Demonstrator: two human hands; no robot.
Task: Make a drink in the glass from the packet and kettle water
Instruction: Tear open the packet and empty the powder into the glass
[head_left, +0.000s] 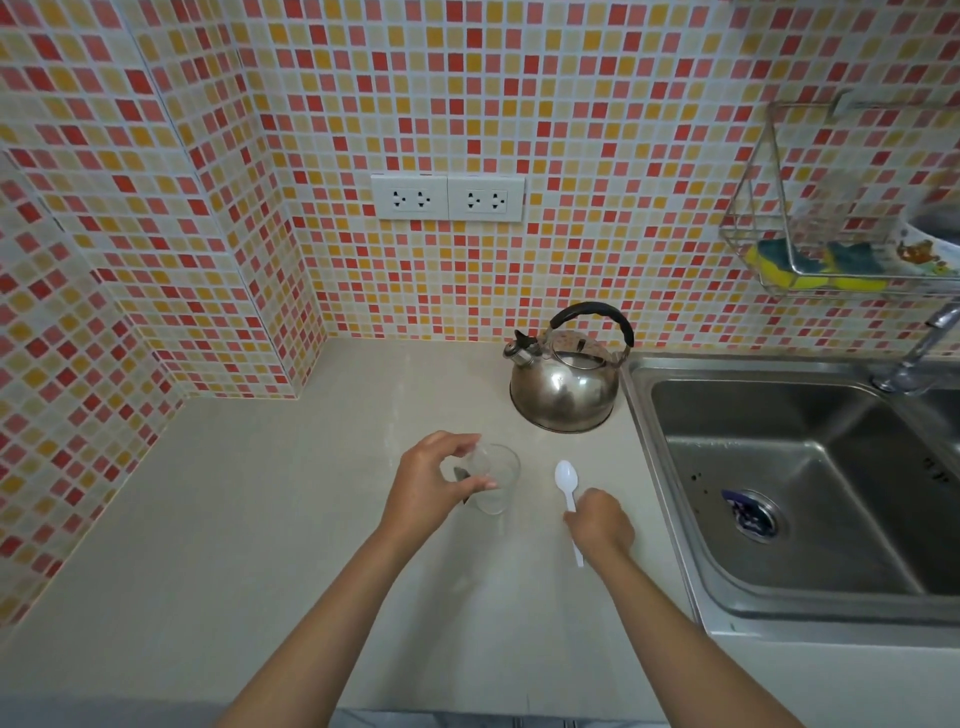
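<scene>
A clear glass (496, 480) stands on the pale counter (260, 519). My left hand (431, 486) curls around its left side, thumb and fingers on the rim and wall; something small and dark shows between hand and glass, too unclear to name. A white plastic spoon (567, 486) lies to the right of the glass, bowl pointing away. My right hand (600, 522) rests on the spoon's handle, fingers closed over it. The steel kettle (566, 384) with a black handle stands behind, near the wall. I see no packet clearly.
A steel sink (810, 467) with a drain and tap (919, 353) takes the right side. A wire rack (831, 249) with sponges hangs on the tiled wall above it. Two double sockets (448, 197) sit on the back wall. A tiled corner juts out at left.
</scene>
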